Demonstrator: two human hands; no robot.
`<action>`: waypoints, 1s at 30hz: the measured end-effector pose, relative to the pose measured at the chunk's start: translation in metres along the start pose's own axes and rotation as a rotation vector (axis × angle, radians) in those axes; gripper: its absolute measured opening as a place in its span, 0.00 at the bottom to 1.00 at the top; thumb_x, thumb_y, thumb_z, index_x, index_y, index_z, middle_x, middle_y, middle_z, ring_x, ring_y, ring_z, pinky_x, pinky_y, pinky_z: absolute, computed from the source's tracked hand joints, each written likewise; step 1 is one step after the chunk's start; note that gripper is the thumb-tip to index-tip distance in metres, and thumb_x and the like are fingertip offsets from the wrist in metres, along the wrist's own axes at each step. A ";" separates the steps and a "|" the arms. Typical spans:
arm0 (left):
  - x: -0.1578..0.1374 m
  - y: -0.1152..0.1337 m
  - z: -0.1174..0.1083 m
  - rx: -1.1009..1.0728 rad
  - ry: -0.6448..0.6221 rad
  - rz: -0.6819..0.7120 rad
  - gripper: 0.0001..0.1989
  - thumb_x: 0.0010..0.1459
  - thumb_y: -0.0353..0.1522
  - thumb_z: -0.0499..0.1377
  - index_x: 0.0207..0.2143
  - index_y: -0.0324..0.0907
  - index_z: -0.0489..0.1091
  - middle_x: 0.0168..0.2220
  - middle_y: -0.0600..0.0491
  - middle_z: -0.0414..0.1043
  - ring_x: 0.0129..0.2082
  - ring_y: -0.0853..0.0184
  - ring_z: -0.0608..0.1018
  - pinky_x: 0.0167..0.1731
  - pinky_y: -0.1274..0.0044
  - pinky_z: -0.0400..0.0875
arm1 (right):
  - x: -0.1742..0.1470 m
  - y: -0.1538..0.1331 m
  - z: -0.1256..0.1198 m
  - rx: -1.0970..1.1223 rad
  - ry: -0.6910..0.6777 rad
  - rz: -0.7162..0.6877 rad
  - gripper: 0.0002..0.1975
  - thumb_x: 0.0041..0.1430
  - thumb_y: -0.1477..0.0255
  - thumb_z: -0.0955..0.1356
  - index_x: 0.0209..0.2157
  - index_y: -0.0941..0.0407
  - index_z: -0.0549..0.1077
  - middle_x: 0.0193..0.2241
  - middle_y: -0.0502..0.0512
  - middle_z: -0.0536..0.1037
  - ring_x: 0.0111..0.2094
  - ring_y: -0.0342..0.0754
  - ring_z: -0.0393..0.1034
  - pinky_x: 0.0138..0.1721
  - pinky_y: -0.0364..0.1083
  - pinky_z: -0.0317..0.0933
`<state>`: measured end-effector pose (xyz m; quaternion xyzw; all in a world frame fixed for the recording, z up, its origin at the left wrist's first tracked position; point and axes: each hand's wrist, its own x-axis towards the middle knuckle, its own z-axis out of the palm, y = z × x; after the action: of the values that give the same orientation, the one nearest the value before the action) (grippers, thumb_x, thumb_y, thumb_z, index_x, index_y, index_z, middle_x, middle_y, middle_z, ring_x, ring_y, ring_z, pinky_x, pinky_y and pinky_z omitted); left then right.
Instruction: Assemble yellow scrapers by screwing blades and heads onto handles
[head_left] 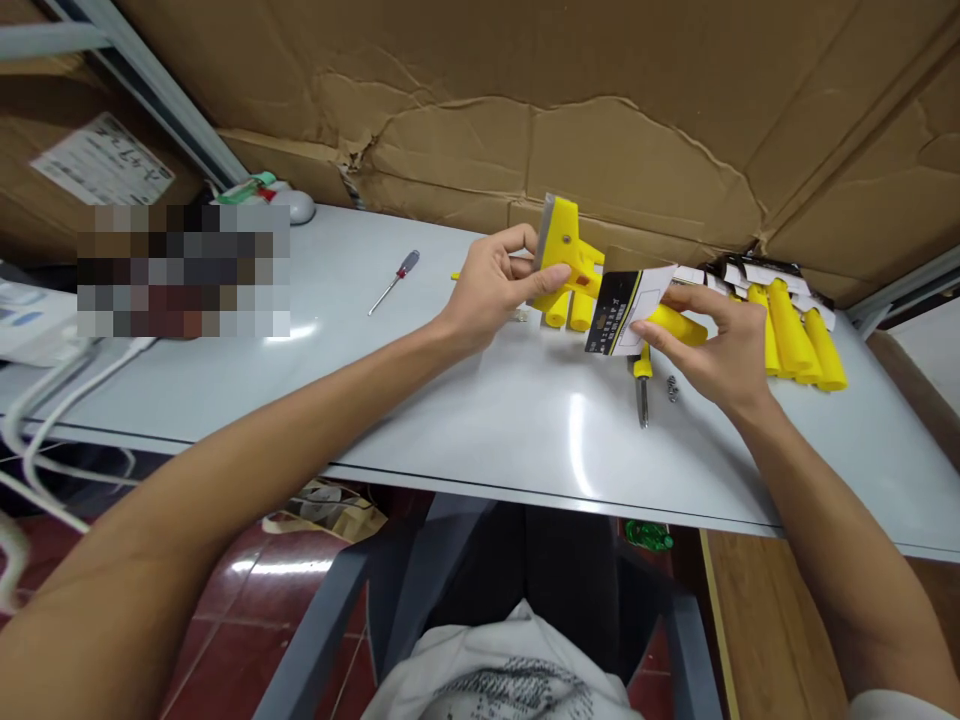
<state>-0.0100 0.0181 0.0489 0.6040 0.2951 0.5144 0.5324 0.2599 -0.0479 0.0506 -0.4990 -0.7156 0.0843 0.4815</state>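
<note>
A yellow scraper (pixel 562 238) with a grey blade edge is held up above the table, tilted, between both hands. My left hand (pixel 482 288) grips its head, thumb across the front and fingers behind. Around the scraper's handle sits a black-and-white printed card (pixel 628 308). My right hand (pixel 724 345) pinches the card and the handle together, thumb in front. Below the card lies a yellow-handled screwdriver (pixel 643 385), its handle partly hidden. Beside it is a small heap of screws (pixel 672 388). Yellow handle ends (pixel 568 312) show on the table behind the scraper.
Several carded yellow scrapers (pixel 791 335) are piled at the right. A grey-handled screwdriver (pixel 396 280) lies left of my left hand. Cardboard (pixel 600 90) walls the table's back. White cables (pixel 45 430) hang over the left front edge, near a blurred-out patch (pixel 184 275).
</note>
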 end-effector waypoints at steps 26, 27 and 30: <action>-0.005 -0.005 0.009 0.026 0.074 0.127 0.26 0.47 0.35 0.81 0.47 0.48 0.76 0.54 0.51 0.80 0.47 0.68 0.84 0.42 0.81 0.82 | -0.015 -0.007 0.019 -0.480 -0.253 -0.340 0.25 0.74 0.65 0.65 0.68 0.37 0.75 0.42 0.55 0.79 0.28 0.44 0.64 0.26 0.45 0.61; -0.005 -0.005 0.009 0.019 0.068 0.136 0.23 0.50 0.36 0.79 0.47 0.48 0.76 0.54 0.50 0.80 0.47 0.68 0.84 0.41 0.80 0.83 | -0.011 -0.004 0.015 -0.477 -0.223 -0.332 0.25 0.73 0.65 0.66 0.68 0.38 0.76 0.41 0.55 0.79 0.28 0.45 0.65 0.28 0.45 0.64; -0.003 -0.005 0.007 0.037 0.071 0.107 0.16 0.58 0.33 0.71 0.48 0.48 0.76 0.52 0.51 0.80 0.41 0.68 0.85 0.36 0.79 0.83 | 0.010 0.019 -0.020 -0.416 -0.030 -0.237 0.24 0.71 0.65 0.69 0.66 0.43 0.79 0.44 0.57 0.83 0.36 0.49 0.71 0.44 0.52 0.71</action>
<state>-0.0034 0.0140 0.0437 0.6101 0.2904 0.5576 0.4821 0.2871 -0.0378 0.0557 -0.4985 -0.7782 -0.1145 0.3643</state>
